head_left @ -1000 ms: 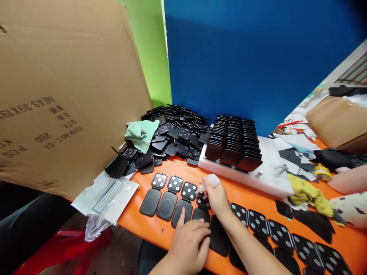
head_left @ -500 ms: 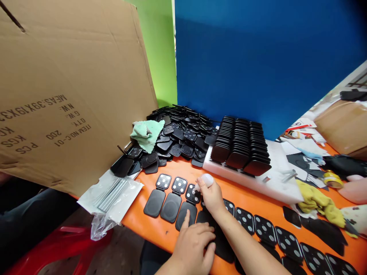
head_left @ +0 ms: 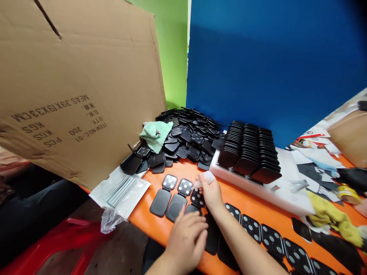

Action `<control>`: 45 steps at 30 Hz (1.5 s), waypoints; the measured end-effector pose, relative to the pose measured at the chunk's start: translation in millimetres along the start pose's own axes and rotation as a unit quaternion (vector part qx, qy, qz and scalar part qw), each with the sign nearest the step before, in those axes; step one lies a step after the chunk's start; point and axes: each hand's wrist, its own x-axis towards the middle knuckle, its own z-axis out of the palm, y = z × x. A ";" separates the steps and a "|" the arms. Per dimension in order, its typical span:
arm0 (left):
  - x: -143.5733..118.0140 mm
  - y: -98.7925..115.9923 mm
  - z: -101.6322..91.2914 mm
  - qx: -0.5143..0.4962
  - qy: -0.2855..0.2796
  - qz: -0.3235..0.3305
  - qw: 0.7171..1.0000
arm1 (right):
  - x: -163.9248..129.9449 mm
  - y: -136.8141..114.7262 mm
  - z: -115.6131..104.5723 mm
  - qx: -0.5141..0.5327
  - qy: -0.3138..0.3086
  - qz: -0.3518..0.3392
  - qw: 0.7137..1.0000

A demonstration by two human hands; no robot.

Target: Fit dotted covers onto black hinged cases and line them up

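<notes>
My right hand [head_left: 213, 193] is closed around a small white squeeze bottle [head_left: 207, 177], tilted with its tip to the left. Below that tip lies the dotted upper half [head_left: 197, 198] of a black hinged piece, partly covered by the hand. My left hand [head_left: 185, 237], fingers stretched out, is over the lower halves of the row and partly hides them. To its left, two hinged pieces lie unfolded, each with a dotted top [head_left: 169, 182] and a plain lower plate [head_left: 160, 202]. More dotted pieces [head_left: 272, 236] run to the right beyond my forearm.
Black pieces are heaped [head_left: 186, 133] at the back, with a green cloth [head_left: 156, 134] on them. Stacked plates [head_left: 249, 151] stand on a white foam block [head_left: 292, 200]. A cardboard box [head_left: 100, 76] rises at left, near bagged metal rods [head_left: 122, 191]. A yellow cloth [head_left: 329, 217] lies right.
The view has swung so the table sits further right. My left hand has moved left along the row, over the third piece's lower plate. The bottle tip is slightly higher above the dotted piece.
</notes>
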 end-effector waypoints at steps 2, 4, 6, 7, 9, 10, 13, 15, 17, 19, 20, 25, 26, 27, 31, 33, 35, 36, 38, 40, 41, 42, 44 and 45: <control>1.9 -14.9 -10.5 0.042 0.015 -0.029 0.999 | -0.6 -2.6 9.6 -0.017 -0.010 -0.016 1.000; 1.9 -29.3 -16.5 0.071 0.016 -0.041 0.996 | -1.4 -4.4 17.0 -0.038 -0.018 -0.035 0.999; 0.5 -39.3 -17.4 0.083 0.016 -0.042 0.996 | -2.0 -5.5 20.8 -0.059 -0.024 -0.051 0.997; -0.4 -42.3 -16.6 0.085 0.015 -0.043 0.995 | -2.2 -5.9 21.4 -0.068 -0.025 -0.056 0.996; -1.4 -45.0 -14.0 0.085 0.014 -0.046 0.995 | -1.7 -6.5 20.5 -0.083 -0.024 -0.061 0.994; -1.6 -45.3 -12.8 0.085 0.016 -0.049 0.995 | -1.1 -6.8 19.6 -0.089 -0.022 -0.062 0.994; -1.0 -45.4 -11.0 0.081 0.024 -0.052 0.995 | 2.1 -7.8 18.7 -0.096 -0.015 -0.058 0.994; -0.6 -45.8 -11.1 0.078 0.023 -0.057 0.995 | 5.2 -8.0 21.5 -0.090 -0.013 -0.049 0.995; -0.4 -46.0 -11.5 0.075 0.019 -0.064 0.995 | 8.3 -7.5 26.1 -0.080 -0.014 -0.039 0.996; -0.3 -45.4 -12.0 0.072 0.014 -0.069 0.995 | 11.3 -6.6 29.9 -0.072 -0.014 -0.034 0.997; -0.1 -44.7 -12.4 0.070 0.012 -0.073 0.995 | 12.6 -6.1 30.8 -0.070 -0.014 -0.032 0.997; 1.5 -39.9 -15.0 0.067 0.001 -0.106 0.992 | 17.4 -4.6 29.5 -0.060 -0.007 -0.023 0.998; 1.9 -39.2 -15.5 0.065 0.001 -0.108 0.992 | 17.6 -5.0 31.0 -0.054 -0.009 -0.021 0.998; 2.3 -38.7 -15.9 0.064 0.002 -0.109 0.992 | 17.3 -5.6 34.0 -0.049 -0.012 -0.019 0.999; 3.5 -37.4 -18.2 0.062 -0.006 -0.103 0.993 | 11.1 -11.6 57.8 -0.036 -0.050 -0.028 0.998; 3.9 -36.6 -19.8 0.064 -0.016 -0.105 0.992 | 7.2 -15.2 70.1 -0.041 -0.068 -0.040 0.996; 4.0 -36.0 -21.5 0.059 -0.025 -0.112 0.992 | 5.1 -17.7 77.8 -0.050 -0.074 -0.054 0.995; 4.1 -35.9 -22.1 0.053 -0.029 -0.117 0.991 | 5.0 -18.4 79.7 -0.054 -0.075 -0.060 0.994; 4.1 -36.0 -23.1 0.042 -0.034 -0.124 0.991 | 6.6 -19.1 80.9 -0.057 -0.075 -0.070 0.993; 4.1 -36.5 -23.5 0.036 -0.037 -0.126 0.991 | 9.7 -19.7 81.1 -0.052 -0.077 -0.074 0.993; 4.1 -36.8 -23.6 0.036 -0.036 -0.126 0.991 | 11.4 -20.1 81.6 -0.046 -0.077 -0.073 0.993; 4.2 -37.0 -23.6 0.036 -0.035 -0.127 0.991 | 13.0 -20.6 82.6 -0.038 -0.077 -0.071 0.994; 4.3 -37.2 -23.4 0.038 -0.035 -0.129 0.990 | 16.0 -21.5 86.0 -0.018 -0.077 -0.065 0.995; 4.4 -37.3 -23.2 0.039 -0.035 -0.131 0.990 | 17.3 -21.8 88.1 -0.006 -0.077 -0.061 0.995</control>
